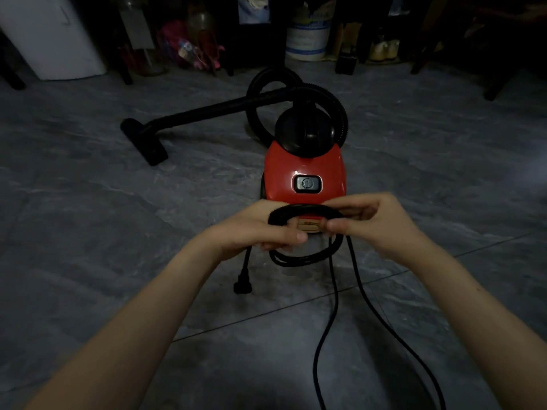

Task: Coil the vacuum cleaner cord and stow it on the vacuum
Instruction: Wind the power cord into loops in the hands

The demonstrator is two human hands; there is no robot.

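Note:
A small red vacuum cleaner (305,170) with a black top and a grey power switch stands on the floor in front of me. Just above its near end I hold a bundle of black cord loops (302,210). My left hand (263,229) grips the left side of the coil. My right hand (370,223) pinches the right side. The lower halves of the loops hang below my hands. The plug (243,287) dangles under my left hand. Two loose strands of cord (334,309) trail down across the floor toward me.
The vacuum's black hose (340,113) loops behind the body, and its wand and floor nozzle (148,143) lie to the left on the grey tiled floor (88,232). A white appliance (50,34), a bucket (307,39), bottles and dark furniture legs line the back.

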